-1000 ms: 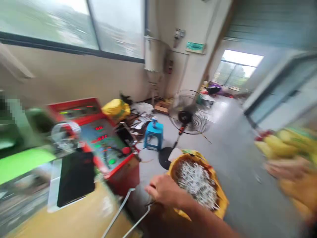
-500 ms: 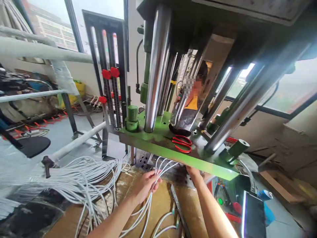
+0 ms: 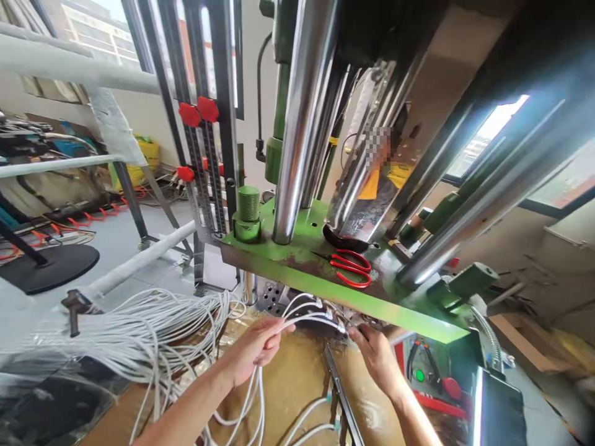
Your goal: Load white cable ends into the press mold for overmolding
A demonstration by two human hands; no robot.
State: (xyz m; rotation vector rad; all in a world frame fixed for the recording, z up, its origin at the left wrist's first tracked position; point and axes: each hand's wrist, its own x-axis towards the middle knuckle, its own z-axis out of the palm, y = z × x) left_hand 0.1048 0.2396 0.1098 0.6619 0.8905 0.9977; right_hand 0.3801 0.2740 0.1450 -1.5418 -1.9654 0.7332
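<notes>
My left hand [image 3: 263, 348] closed round a bunch of slim, round white cables [image 3: 307, 317], ends fanned below the front edge of a thick green metal plate [image 3: 283, 268]. My right hand [image 3: 374, 356] curled beside their tips (can't tell whether gripping anything). Step, I judge: tending cable ends. Next calls for keeping them separated, steady.

Daylight from window [image 3: 105, 31] beyond left hand [image 3: 260, 348]; steel column [image 3: 304, 124] gleams ahead; green platen [image 3: 344, 296] glares beside right hand [image 3: 375, 358]; edges stretched, soft.

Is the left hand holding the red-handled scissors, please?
No, the left hand holds white cables; the scissors lie on the green plate.
</notes>
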